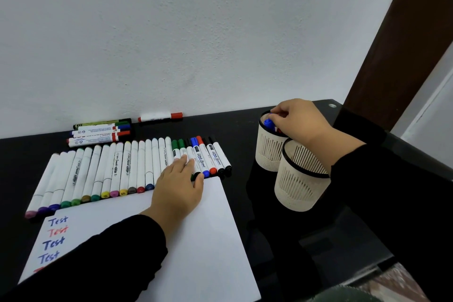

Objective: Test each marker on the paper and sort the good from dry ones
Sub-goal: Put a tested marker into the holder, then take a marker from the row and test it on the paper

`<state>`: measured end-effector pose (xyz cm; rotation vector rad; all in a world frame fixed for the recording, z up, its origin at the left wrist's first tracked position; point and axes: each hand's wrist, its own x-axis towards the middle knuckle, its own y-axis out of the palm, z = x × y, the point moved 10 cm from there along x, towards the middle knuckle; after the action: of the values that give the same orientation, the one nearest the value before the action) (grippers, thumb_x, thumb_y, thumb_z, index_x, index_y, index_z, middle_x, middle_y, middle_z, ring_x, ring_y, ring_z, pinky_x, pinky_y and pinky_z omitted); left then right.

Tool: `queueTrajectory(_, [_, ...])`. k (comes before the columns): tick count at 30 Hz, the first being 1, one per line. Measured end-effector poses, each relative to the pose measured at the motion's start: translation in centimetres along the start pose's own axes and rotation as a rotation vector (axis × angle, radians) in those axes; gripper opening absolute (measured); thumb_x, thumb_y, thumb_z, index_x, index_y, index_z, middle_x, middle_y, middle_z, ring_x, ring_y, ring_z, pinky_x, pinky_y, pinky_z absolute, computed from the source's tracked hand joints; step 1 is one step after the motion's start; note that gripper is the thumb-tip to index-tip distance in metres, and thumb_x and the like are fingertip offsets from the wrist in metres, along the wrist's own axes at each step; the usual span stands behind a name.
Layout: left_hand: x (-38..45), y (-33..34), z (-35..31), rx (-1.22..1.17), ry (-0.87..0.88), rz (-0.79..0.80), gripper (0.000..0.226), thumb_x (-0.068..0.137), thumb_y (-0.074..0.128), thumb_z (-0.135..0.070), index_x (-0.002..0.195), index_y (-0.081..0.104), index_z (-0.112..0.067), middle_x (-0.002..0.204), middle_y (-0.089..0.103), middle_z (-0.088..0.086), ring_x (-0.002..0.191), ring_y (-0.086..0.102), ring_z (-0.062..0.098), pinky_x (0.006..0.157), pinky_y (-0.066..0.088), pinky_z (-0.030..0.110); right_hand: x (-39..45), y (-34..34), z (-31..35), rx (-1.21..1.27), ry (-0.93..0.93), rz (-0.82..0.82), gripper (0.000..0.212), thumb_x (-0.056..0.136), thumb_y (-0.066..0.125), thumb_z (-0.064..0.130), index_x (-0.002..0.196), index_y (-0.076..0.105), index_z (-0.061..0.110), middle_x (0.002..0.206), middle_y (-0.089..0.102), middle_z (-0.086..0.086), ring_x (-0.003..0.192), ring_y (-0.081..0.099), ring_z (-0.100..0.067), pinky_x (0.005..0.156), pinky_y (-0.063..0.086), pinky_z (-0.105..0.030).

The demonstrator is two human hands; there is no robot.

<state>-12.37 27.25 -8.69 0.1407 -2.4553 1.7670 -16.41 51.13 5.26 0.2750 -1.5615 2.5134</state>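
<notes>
A white paper sheet lies on the black table, with "Test" written several times in blue and red at its left edge. Behind it runs a row of white art markers, and to their right a row of whiteboard markers. My left hand rests flat on the paper's far edge, its straight fingers touching the whiteboard markers. My right hand hovers over the far slotted cup, fingers curled and pinching the top of a blue marker that stands in it. The near cup stands against it.
Several thick markers lie grouped by the wall, with a single red-capped marker to their right. The table's right edge is close behind the cups. A brown door frame rises at the far right.
</notes>
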Motion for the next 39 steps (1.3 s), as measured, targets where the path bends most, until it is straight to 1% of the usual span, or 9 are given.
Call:
queueTrajectory(4, [0.2,0.1,0.3,-0.032,-0.027,0.070,0.054,0.099,0.028,-0.042,0.148,0.022,-0.018,0.156,0.015,-0.002,0.143,0.011,0.015,0.115,0.010,0.030,-0.2,-0.1,1.1,-0.153,-0.056,0.029,0.031,0.096,0.047,0.024,0.119,0.065,0.016,0.117,0.058,-0.008,0.112,0.050,-0.024,0.093,0.045,-0.036])
queueTrajectory(7, [0.4,-0.2,0.3,-0.094,-0.033,0.111,0.053,0.100,0.028,-0.040,0.148,0.024,-0.017,0.155,0.019,-0.001,0.143,0.013,0.015,0.114,0.011,0.030,-0.5,-0.4,1.9,-0.216,-0.094,0.022,0.032,0.098,0.043,0.024,0.120,0.064,0.014,0.118,0.055,-0.010,0.114,0.047,-0.026,0.093,0.043,-0.034])
queueTrajectory(11, [0.4,-1.2,0.3,-0.135,-0.024,0.115,0.053,0.100,0.027,-0.039,0.148,0.024,-0.016,0.155,0.020,-0.001,0.142,0.015,0.014,0.114,0.013,0.029,-0.8,-0.6,3.2,-0.210,-0.147,-0.007,0.028,0.097,0.046,0.025,0.108,0.067,0.012,0.105,0.058,-0.009,0.106,0.049,-0.025,0.081,0.041,-0.028])
queueTrajectory(14, [0.7,-2.2,0.9,-0.124,-0.017,0.092,0.052,0.101,0.027,-0.038,0.148,0.024,-0.017,0.155,0.021,-0.002,0.142,0.017,0.014,0.114,0.015,0.029,-0.8,-0.4,5.1,-0.214,-0.213,0.002,0.025,0.096,0.046,0.027,0.097,0.065,0.010,0.090,0.057,-0.006,0.097,0.051,-0.024,0.076,0.041,-0.029])
queueTrajectory(20, [1.6,-3.4,5.3,-0.046,-0.045,0.079,0.051,0.100,0.029,-0.037,0.147,0.027,-0.016,0.154,0.022,0.000,0.142,0.018,0.015,0.113,0.015,0.029,-0.2,2.8,10.8,-0.258,-0.364,0.097,0.020,0.097,0.044,0.031,0.092,0.055,0.015,0.084,0.055,-0.001,0.081,0.050,-0.018,0.067,0.037,-0.027])
queueTrajectory(25, [3.8,-5.2,9.4,0.038,-0.083,0.028,0.052,0.100,0.029,-0.035,0.148,0.022,-0.016,0.156,0.018,0.002,0.142,0.016,0.016,0.113,0.015,0.028,2.0,7.8,16.1,-0.261,-0.505,0.164,0.021,0.096,0.045,0.032,0.094,0.057,0.016,0.081,0.053,0.001,0.080,0.049,-0.018,0.070,0.045,-0.031])
queueTrajectory(31, [5.6,-5.2,12.9,0.102,-0.088,0.087,0.059,0.099,0.024,-0.045,0.150,0.010,-0.020,0.158,0.001,0.000,0.144,0.002,0.017,0.115,0.006,0.032,5.8,15.4,20.3,-0.280,-0.578,0.248,0.017,0.095,0.045,0.028,0.097,0.055,0.014,0.089,0.055,-0.004,0.081,0.047,-0.020,0.069,0.044,-0.031])
queueTrajectory(34, [5.6,-4.7,13.3,0.106,-0.071,0.100,0.062,0.098,0.025,-0.048,0.150,0.005,-0.022,0.158,-0.005,-0.002,0.144,-0.002,0.015,0.115,0.002,0.030,7.8,19.1,20.8,-0.291,-0.582,0.271,0.024,0.095,0.045,0.026,0.111,0.055,0.011,0.104,0.057,-0.009,0.096,0.047,-0.023,0.076,0.043,-0.032])
queueTrajectory(39, [5.5,-3.6,13.8,0.095,-0.047,0.093,0.064,0.097,0.024,-0.051,0.150,0.000,-0.024,0.157,-0.008,-0.005,0.144,-0.005,0.012,0.112,-0.003,0.026,10.9,23.9,21.0,-0.378,-0.592,0.263,0.038,0.096,0.046,0.023,0.132,0.045,0.011,0.125,0.049,-0.012,0.120,0.038,-0.028,0.093,0.040,-0.036])
